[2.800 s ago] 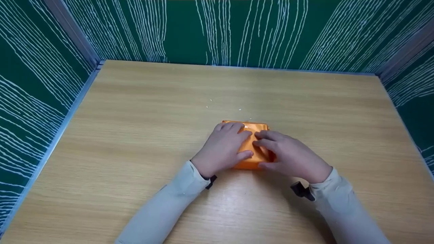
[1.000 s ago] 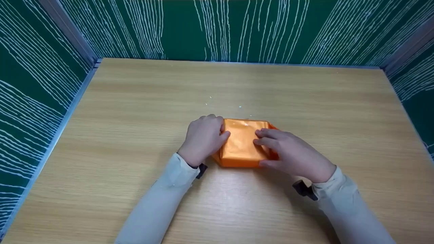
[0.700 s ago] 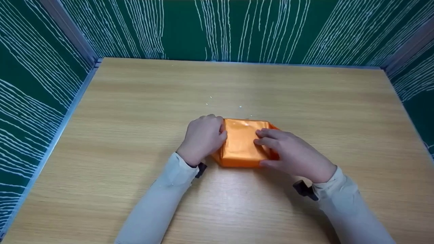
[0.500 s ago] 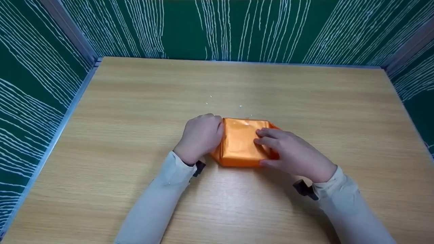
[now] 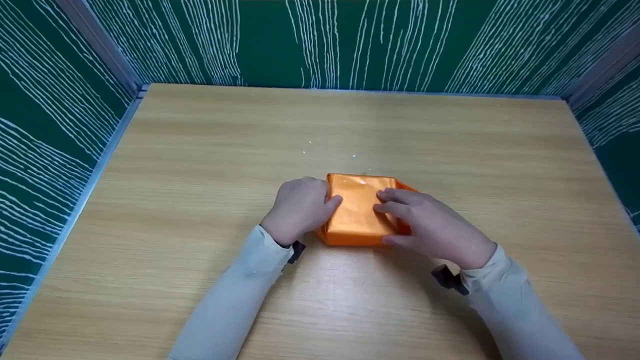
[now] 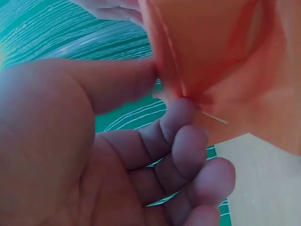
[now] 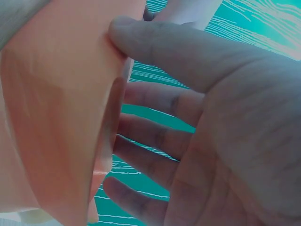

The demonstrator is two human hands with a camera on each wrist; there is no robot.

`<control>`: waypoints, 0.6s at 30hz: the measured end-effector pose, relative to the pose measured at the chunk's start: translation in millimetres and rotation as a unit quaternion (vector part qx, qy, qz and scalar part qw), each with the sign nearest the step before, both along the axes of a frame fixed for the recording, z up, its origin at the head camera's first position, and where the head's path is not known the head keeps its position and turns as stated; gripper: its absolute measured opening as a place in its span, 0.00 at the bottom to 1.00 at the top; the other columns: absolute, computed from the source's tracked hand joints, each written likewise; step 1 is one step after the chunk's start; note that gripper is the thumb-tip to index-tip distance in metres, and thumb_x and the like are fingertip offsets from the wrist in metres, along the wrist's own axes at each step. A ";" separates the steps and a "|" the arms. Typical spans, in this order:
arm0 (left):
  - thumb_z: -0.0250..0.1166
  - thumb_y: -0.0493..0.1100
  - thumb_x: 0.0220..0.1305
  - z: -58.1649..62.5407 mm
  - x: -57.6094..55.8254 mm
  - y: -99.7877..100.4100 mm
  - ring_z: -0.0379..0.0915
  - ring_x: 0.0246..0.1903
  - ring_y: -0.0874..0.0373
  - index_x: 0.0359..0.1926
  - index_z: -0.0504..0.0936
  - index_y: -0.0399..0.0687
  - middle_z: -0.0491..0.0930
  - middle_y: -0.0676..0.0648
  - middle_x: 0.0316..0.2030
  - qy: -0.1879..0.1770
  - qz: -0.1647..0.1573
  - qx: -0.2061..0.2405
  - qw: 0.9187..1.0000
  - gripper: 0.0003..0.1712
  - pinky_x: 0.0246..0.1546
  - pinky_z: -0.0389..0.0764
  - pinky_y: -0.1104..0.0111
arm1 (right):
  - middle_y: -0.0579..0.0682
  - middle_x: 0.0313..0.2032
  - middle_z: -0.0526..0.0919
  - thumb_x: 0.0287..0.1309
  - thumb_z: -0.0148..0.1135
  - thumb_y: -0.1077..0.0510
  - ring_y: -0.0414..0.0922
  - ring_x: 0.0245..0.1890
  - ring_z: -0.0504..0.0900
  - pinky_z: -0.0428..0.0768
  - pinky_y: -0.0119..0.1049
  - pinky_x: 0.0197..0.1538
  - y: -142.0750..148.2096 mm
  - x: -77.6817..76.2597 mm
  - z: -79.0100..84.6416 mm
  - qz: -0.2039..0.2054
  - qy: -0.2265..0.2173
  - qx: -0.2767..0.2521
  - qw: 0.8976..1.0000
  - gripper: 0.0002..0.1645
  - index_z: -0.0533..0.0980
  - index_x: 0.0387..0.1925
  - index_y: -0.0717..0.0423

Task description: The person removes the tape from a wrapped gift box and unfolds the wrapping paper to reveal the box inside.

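Note:
A box wrapped in shiny orange paper (image 5: 356, 207) lies on the table, and folded flaps stick out at its left and right ends. My left hand (image 5: 300, 207) is at the left end. Its thumb lies over the top edge and its curled fingers are at the end fold, pinching the orange wrapping paper (image 6: 244, 89), as the left wrist view shows. My right hand (image 5: 430, 225) rests on the right part of the box, fairly straight fingers on top and thumb at the near edge. In the right wrist view the right-end flap (image 7: 56, 117) slants down in front of the palm.
The wooden table (image 5: 200, 150) extends around the box on all sides. Several tiny white specks (image 5: 354, 155) lie just beyond it. Green walls (image 5: 270, 45) with white streaks enclose the back and both sides.
My left hand has gone from lying across the top of the box to its left end. Lately its thumb slipped off the top edge, then came back over it. My right hand has stayed nearly still.

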State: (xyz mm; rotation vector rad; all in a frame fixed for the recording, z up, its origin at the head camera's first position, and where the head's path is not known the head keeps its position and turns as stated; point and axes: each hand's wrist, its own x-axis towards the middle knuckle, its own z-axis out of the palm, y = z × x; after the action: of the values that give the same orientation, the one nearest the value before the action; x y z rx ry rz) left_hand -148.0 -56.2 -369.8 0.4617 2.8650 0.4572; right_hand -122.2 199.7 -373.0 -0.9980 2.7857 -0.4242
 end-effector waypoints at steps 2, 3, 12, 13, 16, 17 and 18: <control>0.57 0.53 0.78 1.2 -0.1 -0.7 0.73 0.24 0.54 0.21 0.74 0.50 0.68 0.52 0.20 0.005 -0.007 0.001 1.000 0.25 0.25 0.67 0.65 | 0.56 0.68 0.76 0.52 0.81 0.47 0.59 0.67 0.75 0.75 0.60 0.65 -0.4 -0.1 0.8 -0.003 -0.003 0.003 1.000 0.38 0.80 0.64 0.52; 0.57 0.52 0.78 1.9 -0.3 -1.2 0.72 0.24 0.54 0.21 0.73 0.50 0.67 0.53 0.20 0.007 -0.011 0.001 1.000 0.25 0.25 0.67 0.65 | 0.56 0.68 0.76 0.52 0.81 0.47 0.58 0.67 0.75 0.75 0.60 0.66 -0.6 -0.2 1.3 -0.005 -0.005 0.004 1.000 0.38 0.80 0.64 0.52; 0.58 0.48 0.77 4.1 -1.4 -4.1 0.70 0.24 0.55 0.22 0.76 0.49 0.68 0.53 0.20 0.022 -0.025 0.008 0.999 0.22 0.26 0.66 0.65 | 0.55 0.69 0.75 0.52 0.81 0.46 0.58 0.68 0.74 0.74 0.60 0.66 -1.0 0.0 2.9 -0.010 -0.015 0.011 1.000 0.39 0.80 0.65 0.51; 0.58 0.48 0.77 4.2 -1.4 -4.3 0.70 0.24 0.55 0.21 0.75 0.50 0.68 0.53 0.20 0.024 -0.025 0.011 0.999 0.22 0.26 0.66 0.66 | 0.55 0.69 0.75 0.52 0.81 0.46 0.58 0.68 0.74 0.74 0.60 0.66 -1.0 -0.1 3.0 -0.010 -0.015 0.012 1.000 0.39 0.80 0.65 0.51; 0.58 0.46 0.76 5.4 -2.0 -5.1 0.69 0.24 0.56 0.20 0.73 0.50 0.66 0.54 0.20 0.024 -0.026 0.019 0.999 0.23 0.26 0.66 0.66 | 0.55 0.69 0.75 0.53 0.81 0.46 0.57 0.68 0.74 0.74 0.59 0.67 -1.1 -0.1 3.1 -0.012 -0.018 0.013 1.000 0.39 0.80 0.65 0.51; 0.58 0.46 0.75 5.9 -2.2 -5.7 0.69 0.24 0.56 0.20 0.72 0.50 0.66 0.54 0.20 0.023 -0.028 0.021 0.999 0.22 0.26 0.66 0.66 | 0.55 0.70 0.75 0.53 0.81 0.46 0.57 0.68 0.74 0.74 0.59 0.67 -1.0 -0.1 3.0 -0.014 -0.020 0.013 1.000 0.38 0.80 0.65 0.50; 0.59 0.45 0.75 6.4 -2.5 -6.5 0.69 0.25 0.55 0.20 0.72 0.50 0.66 0.54 0.20 0.023 -0.030 0.023 0.999 0.22 0.26 0.66 0.66 | 0.55 0.70 0.75 0.53 0.81 0.46 0.57 0.68 0.74 0.74 0.59 0.67 -1.0 0.0 3.0 -0.016 -0.021 0.013 1.000 0.38 0.80 0.65 0.50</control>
State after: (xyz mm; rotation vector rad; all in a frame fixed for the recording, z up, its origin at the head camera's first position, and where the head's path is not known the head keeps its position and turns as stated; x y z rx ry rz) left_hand -150.6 -62.7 -363.4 0.5710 2.8809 0.5082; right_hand -122.2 198.8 -370.0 -0.9304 2.7654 -0.4082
